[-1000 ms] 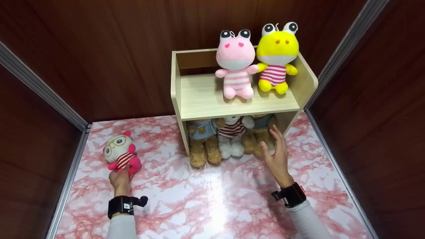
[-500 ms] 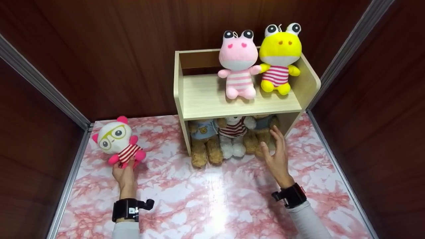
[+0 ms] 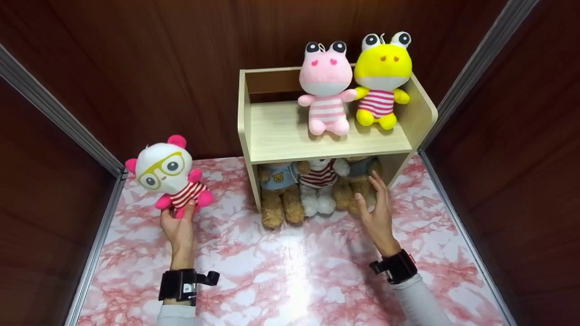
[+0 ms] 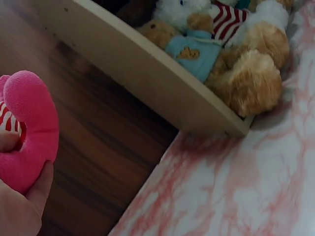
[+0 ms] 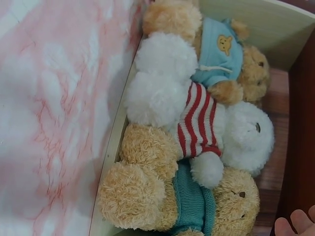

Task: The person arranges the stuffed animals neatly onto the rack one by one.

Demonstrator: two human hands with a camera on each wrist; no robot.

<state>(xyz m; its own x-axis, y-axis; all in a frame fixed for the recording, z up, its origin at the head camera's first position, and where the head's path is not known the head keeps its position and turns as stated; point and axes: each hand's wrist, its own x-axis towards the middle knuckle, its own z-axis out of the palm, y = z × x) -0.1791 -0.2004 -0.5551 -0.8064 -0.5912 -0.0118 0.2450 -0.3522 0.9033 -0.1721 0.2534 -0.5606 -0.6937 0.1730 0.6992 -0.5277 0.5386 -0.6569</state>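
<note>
A pink and white panda plush [image 3: 165,170] with yellow glasses and a red-striped body is held by its lower body in my left hand [image 3: 180,231], raised left of the shelf. In the left wrist view, thumb and fingers pinch its pink leg [image 4: 42,128]. My right hand [image 3: 379,219] is at the lower right of the shelf [image 3: 276,136], fingers spread and holding nothing. It is nearest the brown bear in a teal top [image 5: 197,201]. Beside that bear sit a white bear in a striped top [image 5: 202,118] and a brown bear in a blue hoodie [image 5: 221,54].
On the upper shelf sit a pink frog plush [image 3: 325,90] and a yellow frog plush [image 3: 383,81], side by side on the right. The tabletop [image 3: 253,271] has a red and white marbled pattern. Dark wood panels [image 3: 181,68] enclose the back and sides.
My left hand has lifted the panda plush up and slightly right, and its face has turned more toward the head camera. The right hand stays in place.
</note>
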